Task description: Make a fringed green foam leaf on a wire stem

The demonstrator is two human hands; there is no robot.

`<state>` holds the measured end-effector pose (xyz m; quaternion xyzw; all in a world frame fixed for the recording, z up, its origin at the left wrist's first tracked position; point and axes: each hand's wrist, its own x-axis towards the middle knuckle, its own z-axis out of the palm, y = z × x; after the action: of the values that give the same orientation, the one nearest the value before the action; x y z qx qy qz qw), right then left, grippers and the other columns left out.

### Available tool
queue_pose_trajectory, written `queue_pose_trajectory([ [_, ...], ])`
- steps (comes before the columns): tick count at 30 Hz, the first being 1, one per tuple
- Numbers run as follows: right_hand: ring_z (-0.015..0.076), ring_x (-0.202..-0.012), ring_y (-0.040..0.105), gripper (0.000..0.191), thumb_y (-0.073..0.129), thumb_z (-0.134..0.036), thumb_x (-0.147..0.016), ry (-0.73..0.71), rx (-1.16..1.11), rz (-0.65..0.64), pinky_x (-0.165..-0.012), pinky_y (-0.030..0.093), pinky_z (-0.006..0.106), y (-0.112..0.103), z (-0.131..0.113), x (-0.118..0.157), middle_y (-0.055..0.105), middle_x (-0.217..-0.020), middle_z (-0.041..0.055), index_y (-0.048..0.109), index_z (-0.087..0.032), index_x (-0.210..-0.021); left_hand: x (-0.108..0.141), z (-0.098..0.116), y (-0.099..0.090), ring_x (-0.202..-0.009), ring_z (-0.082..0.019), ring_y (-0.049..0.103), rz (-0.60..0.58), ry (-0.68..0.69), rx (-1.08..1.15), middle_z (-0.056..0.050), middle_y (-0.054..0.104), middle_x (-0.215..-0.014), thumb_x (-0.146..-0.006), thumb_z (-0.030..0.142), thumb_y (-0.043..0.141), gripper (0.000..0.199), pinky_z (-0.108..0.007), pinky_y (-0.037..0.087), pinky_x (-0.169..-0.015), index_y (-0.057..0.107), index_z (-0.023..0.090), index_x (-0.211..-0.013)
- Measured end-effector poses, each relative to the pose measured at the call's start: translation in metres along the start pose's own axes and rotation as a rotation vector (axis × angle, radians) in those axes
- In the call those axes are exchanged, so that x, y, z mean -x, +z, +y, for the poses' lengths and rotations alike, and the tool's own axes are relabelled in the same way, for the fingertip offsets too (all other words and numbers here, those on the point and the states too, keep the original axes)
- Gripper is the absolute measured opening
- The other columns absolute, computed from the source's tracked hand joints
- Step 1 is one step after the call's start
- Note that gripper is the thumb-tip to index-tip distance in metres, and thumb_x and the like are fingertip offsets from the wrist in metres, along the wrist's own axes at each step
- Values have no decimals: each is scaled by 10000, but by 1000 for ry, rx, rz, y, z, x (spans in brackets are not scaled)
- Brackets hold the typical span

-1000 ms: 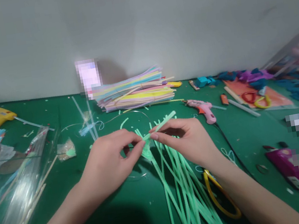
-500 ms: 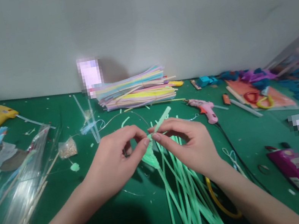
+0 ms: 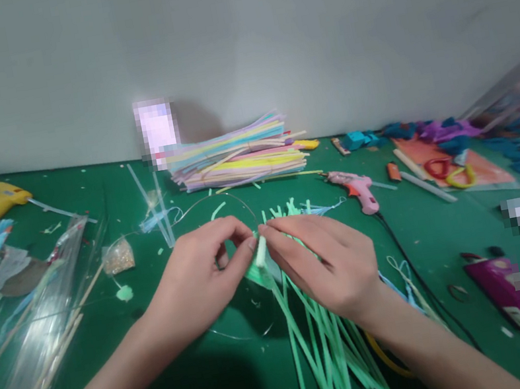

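Observation:
My left hand (image 3: 204, 264) is closed in a pinch, thumb against forefinger, on a green pipe cleaner (image 3: 261, 253). My right hand (image 3: 329, 259) pinches close beside it, its fingertips at the same pipe cleaner, whose short end points down toward me. A fuzzy green coiled piece (image 3: 258, 277) hangs just below the fingertips. Around this spot a thin wire (image 3: 227, 193) curves in a wide loop; where it meets the fingers is hidden. Under my right hand lies a bunch of loose green pipe cleaners (image 3: 334, 342), partly covered by the hand.
Bundled pastel pipe cleaners (image 3: 238, 158) lie against the wall. A pink glue gun (image 3: 360, 190) with a black cord rests at right, near a purple pouch (image 3: 519, 296). At left are a yellow glue gun (image 3: 2, 201), thin wooden sticks (image 3: 52, 372) and a small bag of beads (image 3: 118, 254).
The pipe cleaner's free end, which pointed up and right, now points down toward me. My right hand has turned over with it, fingers closer together. My left hand has hardly moved.

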<state>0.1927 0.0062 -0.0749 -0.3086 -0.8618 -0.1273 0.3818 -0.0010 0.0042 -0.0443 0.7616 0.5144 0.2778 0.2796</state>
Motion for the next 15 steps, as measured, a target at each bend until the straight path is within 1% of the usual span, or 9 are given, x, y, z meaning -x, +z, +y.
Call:
queue_pose_trajectory([
  [1,239,-944,699,267,635,-81,-855,33,-40,7,-848,553,364,0,-1,-1,753,-1041,126,697,-161,-1102,0,0,0,-588,-107,500,3,3,-5,46,595,-687,-943,286,530,154,-225,382,-567,640,211,-866],
  [2,228,-955,697,246,626,-99,-871,113,-123,19,-864,550,359,-1,-1,-3,753,-1050,111,707,-177,-1090,0,0,0,-593,-107,503,7,7,-8,45,600,-699,-945,284,530,151,-225,384,-571,638,211,-870],
  [3,210,-949,698,209,613,-134,-894,239,-254,23,-867,551,347,-1,-1,-5,755,-1039,90,720,-196,-1063,0,0,-1,-599,-107,506,15,13,-13,44,605,-713,-948,285,528,151,-224,383,-574,636,212,-870],
  [5,180,-881,706,179,574,-250,-944,580,-625,0,-810,567,322,-2,2,-10,759,-972,57,743,-220,-995,0,1,-1,-619,-111,518,32,35,-31,38,616,-742,-955,293,524,160,-225,383,-581,632,213,-867],
  [7,158,-782,701,251,563,-384,-950,917,-1024,-77,-702,572,288,-1,6,-13,753,-889,45,759,-227,-927,1,2,-1,-644,-118,534,39,60,-46,28,628,-773,-961,299,516,170,-228,385,-588,636,215,-874],
  [9,137,-709,673,283,626,-461,-896,1131,-1311,-160,-619,546,251,2,12,-13,737,-833,39,765,-220,-847,1,2,0,-657,-123,546,33,80,-54,23,641,-795,-966,296,505,171,-230,393,-598,644,219,-900],
  [10,127,-691,654,271,677,-469,-855,1191,-1388,-186,-604,530,236,4,13,-12,726,-807,34,763,-217,-803,1,1,0,-663,-125,553,31,88,-57,21,648,-804,-966,294,504,170,-231,398,-604,646,220,-910],
  [12,110,-669,616,219,763,-440,-780,1252,-1451,-204,-588,502,217,9,16,-10,703,-764,15,758,-222,-758,1,-1,1,-688,-129,571,34,101,-68,19,666,-824,-965,285,507,162,-231,408,-622,648,219,-921],
  [15,104,-653,587,163,815,-395,-723,1267,-1456,-192,-569,473,214,14,14,-6,684,-727,-7,770,-250,-780,1,-3,2,-750,-137,603,28,115,-76,15,690,-862,-965,262,512,150,-231,420,-657,651,216,-932],
])
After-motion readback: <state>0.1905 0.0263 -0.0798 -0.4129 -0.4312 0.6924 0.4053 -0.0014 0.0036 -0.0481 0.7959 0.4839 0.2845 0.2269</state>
